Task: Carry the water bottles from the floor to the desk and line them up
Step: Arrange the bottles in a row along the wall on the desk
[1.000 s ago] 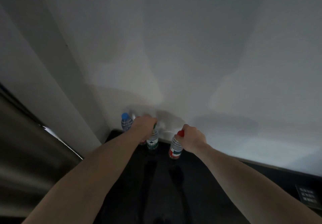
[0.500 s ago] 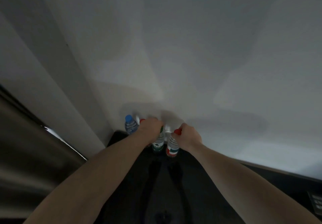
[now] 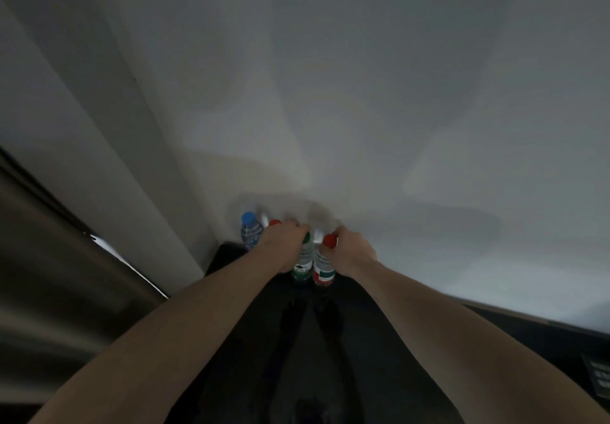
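Note:
Several small water bottles stand in a row at the back of the dark desk, against the white wall. A blue-capped bottle is leftmost, with a red cap of another bottle just right of it, mostly hidden by my left hand. My left hand grips the neck of a green-capped bottle. My right hand grips a red-capped bottle with a red and green label, which stands touching the green-capped one.
The white wall rises right behind the bottles. A wall corner and a dark panel lie to the left of the desk. A small dark label plate sits at the desk's right edge.
My right hand has moved the red-capped bottle left until it stands beside the green-capped one. The view has shifted slightly.

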A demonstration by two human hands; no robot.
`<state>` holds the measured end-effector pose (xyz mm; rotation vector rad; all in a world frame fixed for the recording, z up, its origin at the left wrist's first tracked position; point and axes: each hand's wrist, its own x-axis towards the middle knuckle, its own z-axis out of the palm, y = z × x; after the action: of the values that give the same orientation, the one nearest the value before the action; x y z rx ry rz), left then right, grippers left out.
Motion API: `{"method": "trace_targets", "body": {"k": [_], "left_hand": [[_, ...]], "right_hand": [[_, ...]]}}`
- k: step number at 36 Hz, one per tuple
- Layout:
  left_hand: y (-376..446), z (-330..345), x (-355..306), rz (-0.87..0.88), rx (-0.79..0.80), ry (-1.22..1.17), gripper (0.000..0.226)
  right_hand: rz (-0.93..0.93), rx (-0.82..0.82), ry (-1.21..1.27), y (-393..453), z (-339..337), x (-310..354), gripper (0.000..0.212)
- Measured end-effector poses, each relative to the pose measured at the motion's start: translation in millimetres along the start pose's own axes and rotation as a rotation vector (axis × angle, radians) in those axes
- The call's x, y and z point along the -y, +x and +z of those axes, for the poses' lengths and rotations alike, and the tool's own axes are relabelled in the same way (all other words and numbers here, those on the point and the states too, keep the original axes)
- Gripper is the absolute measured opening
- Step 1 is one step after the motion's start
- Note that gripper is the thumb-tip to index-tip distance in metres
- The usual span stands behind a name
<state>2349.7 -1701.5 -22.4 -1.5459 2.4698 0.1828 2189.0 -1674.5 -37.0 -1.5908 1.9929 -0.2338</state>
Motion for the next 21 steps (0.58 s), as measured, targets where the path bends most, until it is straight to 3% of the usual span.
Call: {"method": "trace_targets", "body": {"k": [5,8,14,21], "left_hand": [[-19.4,-2.2,1.3,-0.010,-0.038,-0.055,0.080],[-41.3,-9.6,-1.4,0.001,-0.105,-0.133,0.070],[-132.9,-13.0,-22.3,0.033,-0.238,-0.374,0.045],[-245.4,15.2,-53.8,0.022,-0.108,-0.588,0.041]], "right_hand": [[-0.029,0.000,-0.029,-14.1,-10.8,-4.9,0.050],[-0.054,-0.006,0.023,-33.0,-19.0,-9.8,0.059],[-0.095,0.014,0.280,-128.8,-30.9,-32.2,0.041],[-0.112,0.091,0.262,-249.6,-30.0,-92.6,0.024]]}}
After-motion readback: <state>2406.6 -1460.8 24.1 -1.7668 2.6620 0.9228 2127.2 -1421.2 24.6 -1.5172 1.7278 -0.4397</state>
